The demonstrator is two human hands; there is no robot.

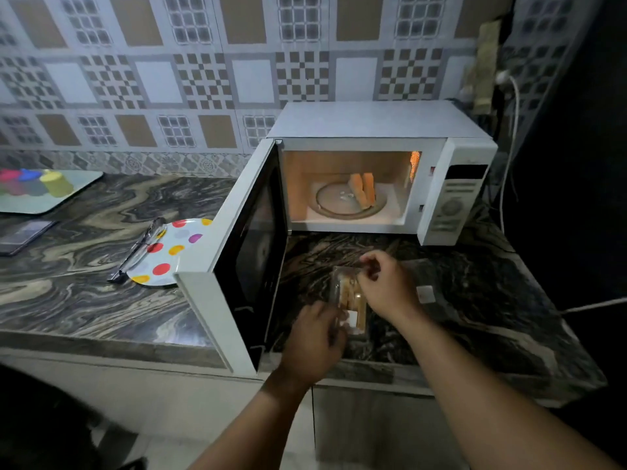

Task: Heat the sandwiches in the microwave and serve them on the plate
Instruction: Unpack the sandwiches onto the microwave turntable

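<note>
Head view, looking down at a marbled countertop (101, 300), and the white microwave (380, 130) stands with its door (237, 259) swung wide to the left, cavity lit orange. On the glass turntable (339, 212) inside sit two sandwiches (363, 193), upright and side by side, toward the right of the plate. In front of the oven, on the counter, lies a clear plastic pack (351, 296) with more sandwiches in it, and both hands are on it. Left hand (314, 340) grips the near end of the pack, fingers curled round its edge. Right hand (386, 283) is up at the far end, thumb and fingers pinching the wrapper's top. Over to the left, partly hidden behind the open door, waits the polka-dot plate (163, 252), with a pair of metal tongs (139, 249) lying across its left rim. Further left a dark phone (23, 235) lies flat, and behind it a pale tray (51, 198) carries coloured cups (59, 183); red, blue and yellow show, though that corner is blurry
</note>
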